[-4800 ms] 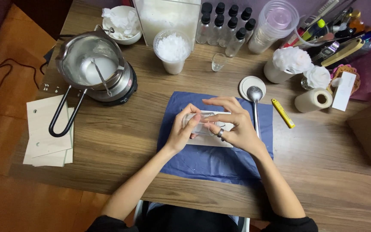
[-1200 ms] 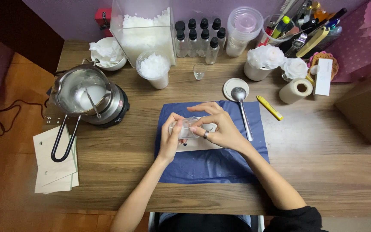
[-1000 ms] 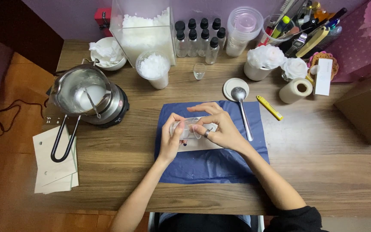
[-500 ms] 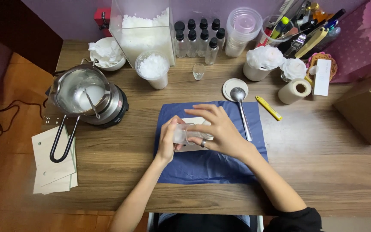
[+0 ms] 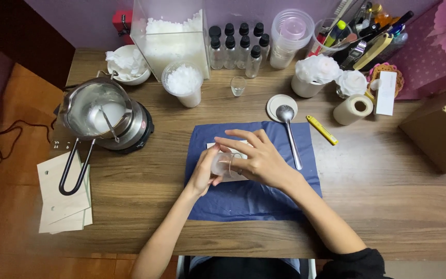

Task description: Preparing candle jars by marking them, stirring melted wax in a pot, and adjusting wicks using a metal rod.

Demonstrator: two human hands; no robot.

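On the blue cloth [image 5: 254, 199], both hands, left hand [image 5: 204, 173] and right hand [image 5: 256, 157], grasp a half-hidden clear cup [image 5: 222, 164].

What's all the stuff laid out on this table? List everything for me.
small clear glass: one, held over the cloth
cloth: one, blue, table centre
spoon: one, silver, cloth's right edge
melting pot: one, metal, on a hot plate, left
white flakes tub: one, clear, back
flakes cup: one, clear
dropper bottles: about eight, black caps, back
tape roll: one, white, right
cardboard box: one, brown, far right
left hand: holds the glass
right hand: on the glass
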